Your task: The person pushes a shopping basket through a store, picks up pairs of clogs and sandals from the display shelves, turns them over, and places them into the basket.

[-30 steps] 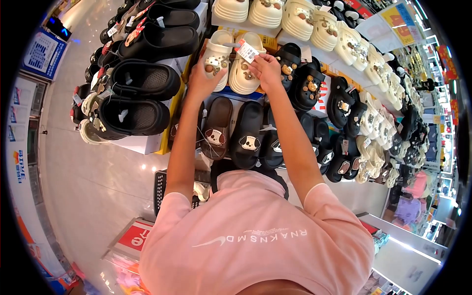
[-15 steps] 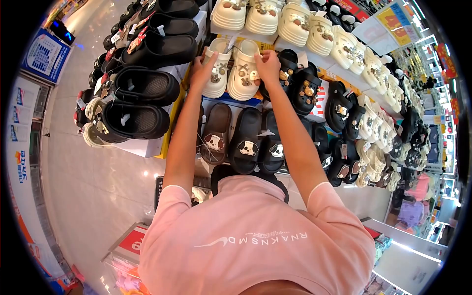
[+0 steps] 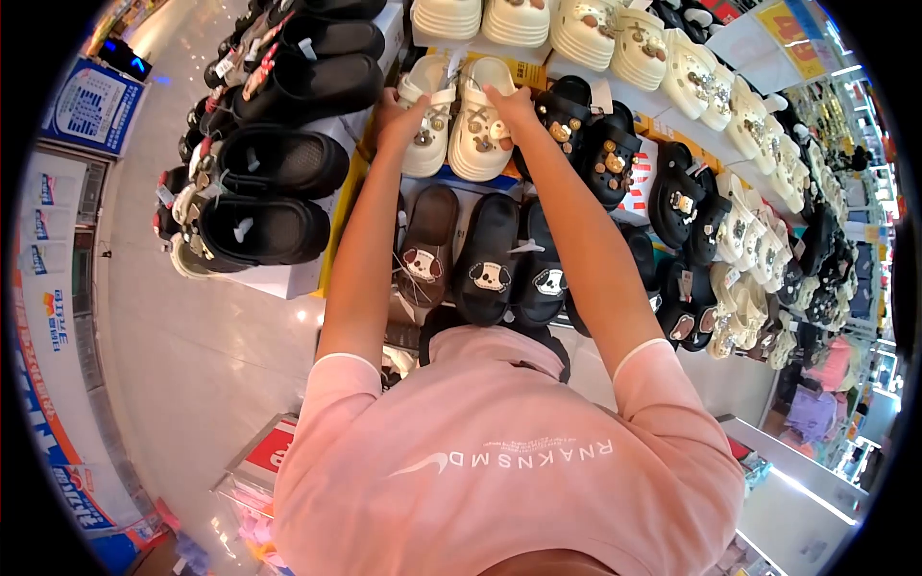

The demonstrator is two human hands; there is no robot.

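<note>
A pair of cream clogs with brown and gold charms sits side by side on the display in front of me. My left hand (image 3: 400, 117) is closed around the outer side of the left clog (image 3: 425, 152), with its thumb along the upper edge. My right hand (image 3: 511, 108) holds the right clog (image 3: 479, 149) at its outer side, the thumb near the heel opening. The undersides of my fingers are hidden. Just below the pair lie a brown slide (image 3: 427, 245) and a black slide (image 3: 488, 259) with puppy faces.
Black clogs (image 3: 274, 230) stand on white boxes to the left. More cream clogs (image 3: 584, 34) line the shelf behind, and black clogs with bear charms (image 3: 612, 158) sit to the right. A red-and-white sign (image 3: 272, 448) stands low at left, beside the shiny floor (image 3: 192, 355).
My right hand has gone from a pinch beside the right clog to a hold on its side. My left hand stays on the left clog. The view has shifted slightly.
</note>
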